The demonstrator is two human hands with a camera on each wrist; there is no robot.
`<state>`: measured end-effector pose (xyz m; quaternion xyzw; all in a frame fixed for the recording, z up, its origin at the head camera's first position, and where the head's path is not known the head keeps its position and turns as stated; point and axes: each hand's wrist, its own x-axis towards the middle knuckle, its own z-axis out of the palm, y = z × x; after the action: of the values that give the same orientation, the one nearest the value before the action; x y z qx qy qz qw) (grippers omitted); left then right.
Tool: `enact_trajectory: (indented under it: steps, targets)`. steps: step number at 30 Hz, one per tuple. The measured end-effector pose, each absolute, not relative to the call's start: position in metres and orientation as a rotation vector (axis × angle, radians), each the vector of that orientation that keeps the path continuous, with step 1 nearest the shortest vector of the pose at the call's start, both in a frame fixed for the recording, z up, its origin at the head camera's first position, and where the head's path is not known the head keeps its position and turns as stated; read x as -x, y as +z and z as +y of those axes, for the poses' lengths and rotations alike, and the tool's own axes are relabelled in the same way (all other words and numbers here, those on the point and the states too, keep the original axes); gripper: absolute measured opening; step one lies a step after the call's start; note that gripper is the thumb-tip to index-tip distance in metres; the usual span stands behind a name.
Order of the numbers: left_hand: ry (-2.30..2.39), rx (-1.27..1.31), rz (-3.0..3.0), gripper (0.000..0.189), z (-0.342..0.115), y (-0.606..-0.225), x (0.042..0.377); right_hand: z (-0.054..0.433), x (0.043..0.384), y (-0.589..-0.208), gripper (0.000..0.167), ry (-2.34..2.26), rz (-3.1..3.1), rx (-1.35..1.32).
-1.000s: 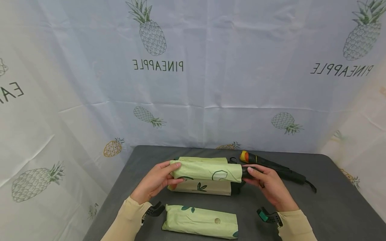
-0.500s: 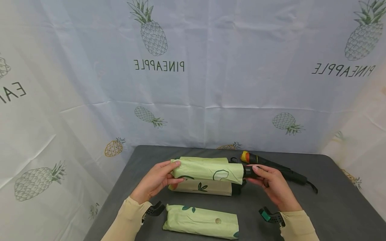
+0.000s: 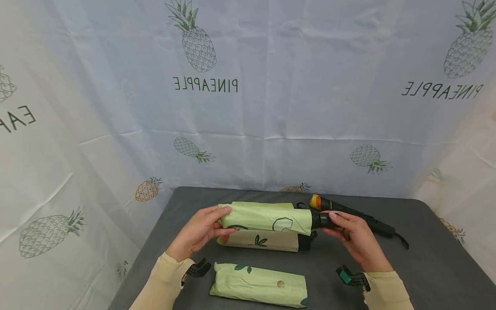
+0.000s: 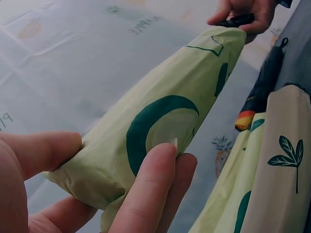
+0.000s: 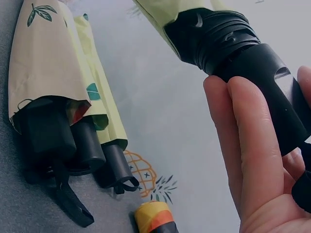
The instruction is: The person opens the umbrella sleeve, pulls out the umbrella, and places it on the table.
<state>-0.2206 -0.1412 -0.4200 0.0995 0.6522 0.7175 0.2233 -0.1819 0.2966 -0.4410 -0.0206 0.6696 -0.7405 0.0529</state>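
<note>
A folding umbrella (image 5: 267, 80) lies level between my hands in a light green sleeve (image 3: 267, 218) with dark green outlines. At the sleeve's closed end, my left hand (image 3: 199, 232) pinches the cloth between thumb and fingers. My right hand (image 3: 356, 239) grips the black handle (image 3: 320, 220), which sticks out of the sleeve's right end. In the right wrist view, black folds show between the sleeve's mouth and the handle. The rest of the umbrella is hidden inside. Nearer the front, another light green sleeve (image 3: 259, 285) lies on the grey table (image 3: 422, 267), with no handle showing.
Behind the held umbrella, a beige-sleeved umbrella (image 3: 267, 242) lies beside green-sleeved ones (image 5: 92, 63), their black handles (image 5: 48, 128) pointing right. A bare black umbrella (image 3: 348, 212) with a yellow and red tip lies at the back right. A pineapple-print curtain (image 3: 310, 107) hangs behind the table.
My right hand has moved right with the handle, and more black handle shows outside the sleeve. My left hand has stayed almost in place on the sleeve's closed end.
</note>
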Motion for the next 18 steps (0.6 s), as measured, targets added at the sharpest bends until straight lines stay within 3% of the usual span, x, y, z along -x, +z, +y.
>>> enact_trajectory:
  steps: [18]
  targets:
    - [1.995, -0.243, 1.835, 0.063, -0.148, -0.419, 0.223, 0.312, 0.18, -0.438, 0.027, -2.31, 2.009, 0.068]
